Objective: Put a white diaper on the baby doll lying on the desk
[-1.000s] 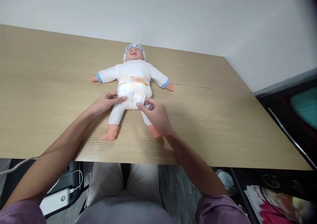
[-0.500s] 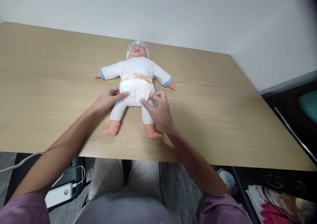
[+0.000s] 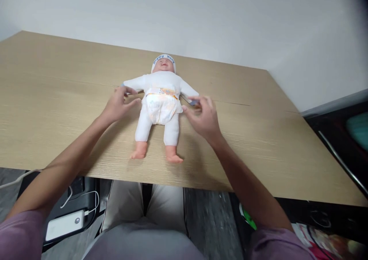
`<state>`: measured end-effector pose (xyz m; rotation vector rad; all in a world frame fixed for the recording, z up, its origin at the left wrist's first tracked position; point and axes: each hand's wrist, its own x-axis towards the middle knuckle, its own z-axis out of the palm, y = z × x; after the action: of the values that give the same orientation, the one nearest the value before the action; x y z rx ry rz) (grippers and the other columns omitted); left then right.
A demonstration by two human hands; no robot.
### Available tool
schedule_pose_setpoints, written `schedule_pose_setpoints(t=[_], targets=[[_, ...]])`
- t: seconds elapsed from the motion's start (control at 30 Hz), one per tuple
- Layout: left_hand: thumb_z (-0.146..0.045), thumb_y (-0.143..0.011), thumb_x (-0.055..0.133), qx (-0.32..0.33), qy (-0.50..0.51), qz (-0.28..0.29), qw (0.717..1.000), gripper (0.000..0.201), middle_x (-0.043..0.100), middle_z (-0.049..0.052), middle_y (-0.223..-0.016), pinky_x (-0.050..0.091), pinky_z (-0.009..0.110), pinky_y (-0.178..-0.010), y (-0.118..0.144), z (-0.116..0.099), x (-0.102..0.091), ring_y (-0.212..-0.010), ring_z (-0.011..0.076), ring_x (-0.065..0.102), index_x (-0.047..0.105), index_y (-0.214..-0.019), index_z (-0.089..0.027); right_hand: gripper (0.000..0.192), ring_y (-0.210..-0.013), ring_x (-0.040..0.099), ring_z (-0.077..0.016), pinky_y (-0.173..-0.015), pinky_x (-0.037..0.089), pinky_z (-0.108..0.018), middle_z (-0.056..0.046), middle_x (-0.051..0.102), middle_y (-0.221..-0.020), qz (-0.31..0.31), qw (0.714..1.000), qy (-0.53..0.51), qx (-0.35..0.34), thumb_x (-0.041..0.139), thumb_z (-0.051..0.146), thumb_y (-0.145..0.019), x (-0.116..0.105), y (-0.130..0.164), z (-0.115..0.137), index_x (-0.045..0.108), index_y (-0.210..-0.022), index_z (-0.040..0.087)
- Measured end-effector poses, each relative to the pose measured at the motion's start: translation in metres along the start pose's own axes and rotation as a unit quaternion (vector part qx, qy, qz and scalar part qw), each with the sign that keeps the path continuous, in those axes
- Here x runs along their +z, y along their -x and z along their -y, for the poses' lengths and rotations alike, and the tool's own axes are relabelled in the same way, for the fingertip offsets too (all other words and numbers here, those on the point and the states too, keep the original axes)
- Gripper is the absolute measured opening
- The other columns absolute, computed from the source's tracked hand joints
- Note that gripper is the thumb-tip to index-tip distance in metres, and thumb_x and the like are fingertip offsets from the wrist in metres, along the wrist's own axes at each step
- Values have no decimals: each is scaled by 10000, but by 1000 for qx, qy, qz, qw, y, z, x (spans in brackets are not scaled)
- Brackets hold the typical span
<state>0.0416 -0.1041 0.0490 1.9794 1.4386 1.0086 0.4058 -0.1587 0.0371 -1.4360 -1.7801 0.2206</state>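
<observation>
Head view, near to far: lap and purple sleeves at bottom edge, power bank (image 3: 64,226) w/ cable on floor lower left. Table (image 3: 273,145), light wood, runs from near edge back to wall. Doll (image 3: 159,107) lies face-up at table centre, feet toward person, capped head far end, arms out sideways, diaper (image 3: 159,107) fitted round waist. Left hand (image 3: 119,106) just beside doll's hip, fingers loosely spread, gripping nothing; fingertips near doll's sleeve, contact unclear. Right hand (image 3: 204,118) blurred, fingers half-curled near doll's other wrist; can't tell if touching. Judgement: doll looks light, hollow plastic limbs stiff, cloth torso soft; diaper padding yields, slips over suit. Best hold approx. at torso under arms or at both thighs, not the diaper tabs.
</observation>
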Motion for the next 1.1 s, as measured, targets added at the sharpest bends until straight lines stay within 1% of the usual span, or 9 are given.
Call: schedule_pose_setpoints(t=[0.1,0.2,0.33,0.47,0.6,0.7,0.8,0.97,1.1], targets=[[-455,-872,876,32,-143,-50,988,576,652,224,-1516,352,645,-1303,-38,20,6,-1476,469,485,664,-1342,-198,582,-1419,590,-431,-1228,489,-660,-217,686,-1499,8,994,108,-28,759,517,-1033,17,-44,-38,661,-1516,206],[-488,-862,874,-17,-213,-13,977,738,595,279,-1578,312,697,-1317,-72,32,18,-1542,534,411,607,-1460,-149,653,-1408,593,-452,-1213,477,-672,-267,690,-1511,44,987,152,-6,711,566,-1061,42,-74,-70,609,-1552,147],[-509,-954,760,-44,-243,16,969,645,660,295,-1468,337,705,-1303,-96,34,29,-1503,529,462,622,-1436,-103,531,-1290,671,-413,-1159,523,-600,-262,748,-1394,50,989,136,23,606,580,-1131,61,-87,-85,663,-1424,141],[-487,-953,753,-60,-234,2,970,542,722,272,-1283,443,649,-1237,-95,19,30,-1396,502,557,652,-1336,-117,553,-1229,711,-408,-1105,560,-579,-240,778,-1335,21,993,111,39,548,673,-1144,59,-88,-78,684,-1346,177],[-626,-969,719,-88,-224,-3,971,581,746,225,-1165,540,571,-1106,-63,-16,19,-1197,442,666,620,-1277,-144,655,-1216,733,-423,-1091,573,-583,-230,794,-1316,7,995,90,43,513,774,-1120,39,-82,-57,691,-1335,182],[-712,-936,725,-111,-200,-6,973,627,757,168,-1141,576,485,-983,-14,-52,5,-1079,389,706,569,-1248,-191,654,-1204,746,-418,-1078,582,-565,-207,803,-1313,3,997,75,12,512,768,-1123,6,-66,-33,694,-1374,192],[-701,-903,733,-122,-160,-3,980,613,758,120,-1116,568,416,-855,63,-86,-7,-1005,361,734,514,-1231,-232,573,-1163,756,-392,-1054,596,-540,-169,813,-1282,22,997,62,-51,537,696,-1138,-40,-36,-7,711,-1392,213],[-585,-891,770,-85,-45,82,992,540,755,56,-1052,541,332,-722,237,-119,-3,-883,296,773,464,-1197,-263,485,-1142,761,-341,-1007,613,-463,-120,818,-1272,105,983,30,-147,644,620,-1129,-111,50,30,736,-1416,240],[-487,-932,746,-158,5,167,973,402,751,24,-935,562,323,-665,372,-117,11,-765,265,780,469,-1124,-268,408,-1193,747,-320,-1031,599,-444,-110,798,-1307,222,961,14,-165,653,503,-1165,-131,135,58,699,-1502,278]])
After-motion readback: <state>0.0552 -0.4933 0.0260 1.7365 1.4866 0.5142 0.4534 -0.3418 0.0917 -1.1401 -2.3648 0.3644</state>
